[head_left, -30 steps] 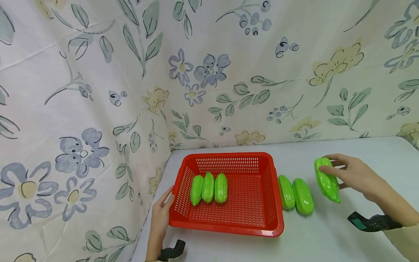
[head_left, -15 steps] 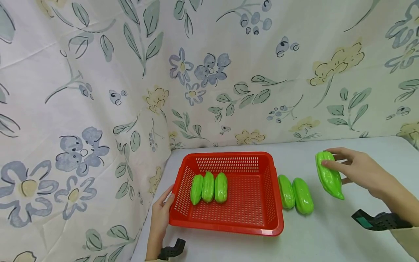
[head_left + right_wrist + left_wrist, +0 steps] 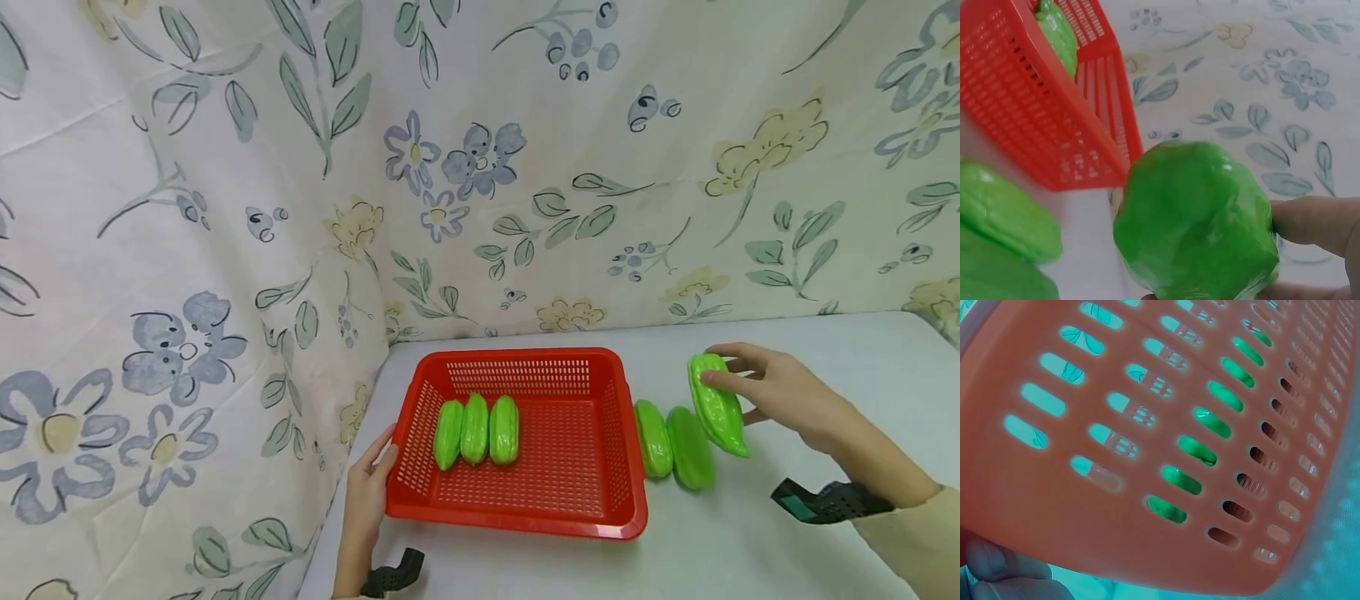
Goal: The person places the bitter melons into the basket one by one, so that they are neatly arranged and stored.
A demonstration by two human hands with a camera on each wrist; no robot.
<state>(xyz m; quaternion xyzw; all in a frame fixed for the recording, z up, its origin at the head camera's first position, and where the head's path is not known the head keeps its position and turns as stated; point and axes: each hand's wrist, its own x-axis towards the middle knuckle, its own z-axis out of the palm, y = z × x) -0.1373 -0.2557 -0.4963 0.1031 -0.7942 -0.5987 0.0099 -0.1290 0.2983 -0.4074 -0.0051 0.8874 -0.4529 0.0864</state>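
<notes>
— Holding what in the right hand (image 3: 783, 387)?
— Pinching a green vegetable (image 3: 716, 410) between thumb and fingers, tilting it above the white table (image 3: 873, 354), outside the red basket (image 3: 517, 522).
— Crowding anything?
— Overlapping, in the head view, the nearer of two loose vegetables (image 3: 692, 450) lying just beside the basket's right edge; unable to tell about contact.
— And touching what with the left hand (image 3: 365, 487)?
— Meeting the basket's left edge; clamping or merely resting, unable to tell.
— Seeing room inside?
— Finding bare mesh floor between three lined-up vegetables (image 3: 474, 429) and the right wall, plus open tabletop farther right.
</notes>
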